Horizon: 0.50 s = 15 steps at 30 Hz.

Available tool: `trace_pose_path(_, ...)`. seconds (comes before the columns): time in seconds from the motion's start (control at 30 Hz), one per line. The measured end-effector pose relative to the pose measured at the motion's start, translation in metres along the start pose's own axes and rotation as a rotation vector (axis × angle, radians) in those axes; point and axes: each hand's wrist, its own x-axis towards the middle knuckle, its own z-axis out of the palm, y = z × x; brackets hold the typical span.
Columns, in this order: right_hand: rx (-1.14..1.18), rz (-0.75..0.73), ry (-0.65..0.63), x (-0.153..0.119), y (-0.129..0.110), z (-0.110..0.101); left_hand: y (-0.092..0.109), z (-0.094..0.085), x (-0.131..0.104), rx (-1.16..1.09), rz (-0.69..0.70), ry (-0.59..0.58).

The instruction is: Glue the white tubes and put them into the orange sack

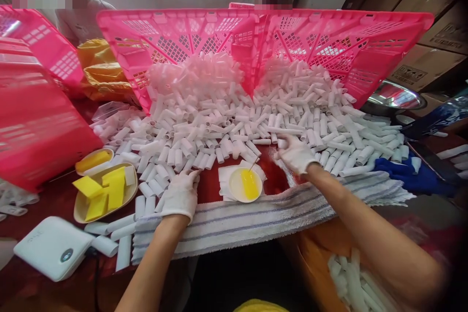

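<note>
My left hand (pixel 182 195), in a white glove, rests at the near edge of a heap of short white plastic tubes (pixel 179 156). Its fingers are curled together, and whatever they may hold is hidden. Further right, my gloved right hand (pixel 295 154) has thumb and forefinger around the end of a white tube (pixel 282 144) at the heap's edge. Between the hands a small white bowl (pixel 236 189) sits on a folded white cloth (pixel 224 175). In the bowl lie a yellow sponge (pixel 249 184) and a thin stick.
Two pink baskets (pixel 179 22) lie tipped behind the heap. A striped towel (pixel 256 226) lines the front edge. At left are a dish (pixel 78 212) of yellow sponge pieces, a white box-shaped device (pixel 53 248) and another pink basket (pixel 40 112). People stand beyond; cartons (pixel 435 29) are stacked at right.
</note>
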Motion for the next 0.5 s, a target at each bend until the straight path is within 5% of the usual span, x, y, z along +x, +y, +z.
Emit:
trace_pose_path(0.13,1.02,0.254,-0.334,-0.051,-0.003,-0.004,-0.001,-0.003,0.005,0.01,-0.011,0.001)
trace_pose_path(0.2,1.283,0.389,-0.449,-0.068,-0.013,0.008,0.001,-0.003,0.006,0.005,-0.03,0.002)
trace_pose_path(0.33,1.153,0.437,-0.305,-0.076,-0.028,0.036,0.008,-0.002,0.002,-0.112,-0.077,0.053)
trace_pose_path(0.5,0.927,0.086,-0.066,-0.081,-0.017,0.05,0.018,-0.01,-0.009,-0.408,-0.255,0.074)
